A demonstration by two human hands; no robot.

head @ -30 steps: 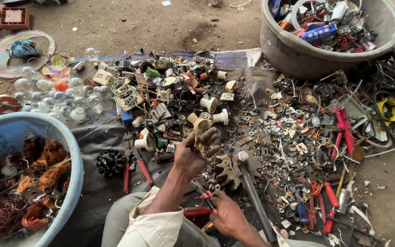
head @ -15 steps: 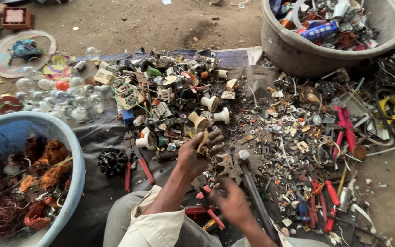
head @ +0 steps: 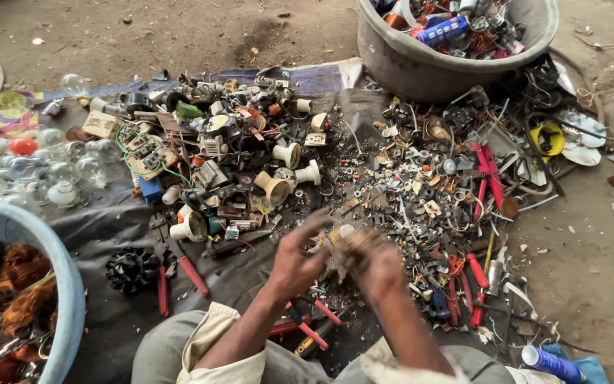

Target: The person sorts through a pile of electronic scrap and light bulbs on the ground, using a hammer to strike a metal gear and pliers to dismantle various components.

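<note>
Brass-coloured and blurred, a small scrap part sat at the lower centre of the frame, clamped between both hands. The left hand closed on its left side with fingers curled; the right hand gripped it from the right. Below them red-handled pliers lay on a dark tarp. A grey tub of scrap stood at upper right, a blue basin of copper wire at lower left, glass bulbs at left.
</note>
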